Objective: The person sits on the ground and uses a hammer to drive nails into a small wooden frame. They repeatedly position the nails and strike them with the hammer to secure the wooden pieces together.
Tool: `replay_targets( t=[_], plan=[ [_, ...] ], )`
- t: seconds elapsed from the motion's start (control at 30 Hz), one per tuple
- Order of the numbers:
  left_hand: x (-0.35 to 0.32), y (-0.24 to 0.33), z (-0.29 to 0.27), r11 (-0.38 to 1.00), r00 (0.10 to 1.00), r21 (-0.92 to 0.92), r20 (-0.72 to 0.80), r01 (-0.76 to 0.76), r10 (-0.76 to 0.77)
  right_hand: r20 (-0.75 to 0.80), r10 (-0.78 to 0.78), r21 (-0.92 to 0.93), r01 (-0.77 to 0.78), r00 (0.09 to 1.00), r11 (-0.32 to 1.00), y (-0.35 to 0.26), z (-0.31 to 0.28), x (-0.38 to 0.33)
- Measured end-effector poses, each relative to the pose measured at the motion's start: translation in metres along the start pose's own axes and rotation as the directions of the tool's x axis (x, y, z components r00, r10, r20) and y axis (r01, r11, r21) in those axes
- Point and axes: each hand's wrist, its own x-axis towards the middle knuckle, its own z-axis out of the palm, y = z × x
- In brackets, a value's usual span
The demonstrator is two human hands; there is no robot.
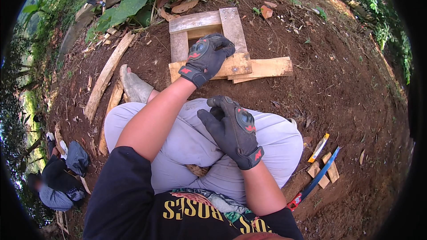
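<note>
A square frame of wooden boards (233,30) lies on the soil in front of my crossed legs. Over its near side is my left hand (208,58), in a black glove with red marks. Those fingers are bent together, hiding whatever may be between them. The hand overlaps a lighter board (239,65) with nail heads in it. Under that board's right end, another short plank (269,68) sticks out. Above my lap hovers my right hand (233,129), gloved alike, its fingers half curled and the thumb apart from them. Nothing shows in it.
On the soil at my right are a handsaw (318,175) with a blue blade, two small wood offcuts (330,167) and a yellow-and-white packet (319,147). Long wood strips (106,78) lie left. Leafy plants (133,6) grow beyond. Two other people sit at the far left and lower left.
</note>
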Motion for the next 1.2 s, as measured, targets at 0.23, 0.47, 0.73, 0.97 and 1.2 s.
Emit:
replay_targets(
  t=[0.23,0.47,0.73,0.97,1.2],
  plan=[
    [-0.001,0.004,-0.002,1.000,1.000,-0.025,0.005,-0.005,0.005,-0.005,-0.035,-0.041,0.035,0.999,0.999,0.002,0.002,0.000],
    [-0.002,-0.003,-0.003,0.974,0.975,0.040,-0.013,-0.222,0.223,-0.051,-0.025,0.087,0.029,0.998,0.996,0.009,-0.001,0.003],
    [-0.004,-0.009,0.004,0.979,0.978,0.042,-0.051,-0.201,0.203,-0.060,-0.097,0.000,0.097,0.993,0.995,0.003,-0.003,0.000],
    [-0.004,-0.008,0.003,0.984,0.984,0.047,-0.032,-0.172,0.173,-0.046,-0.076,-0.034,0.075,0.996,0.997,0.005,-0.001,-0.001],
    [-0.005,-0.006,0.002,0.990,0.989,0.023,-0.028,-0.143,0.143,-0.047,-0.068,-0.024,0.067,0.997,0.997,0.005,0.000,-0.002]
  ],
)
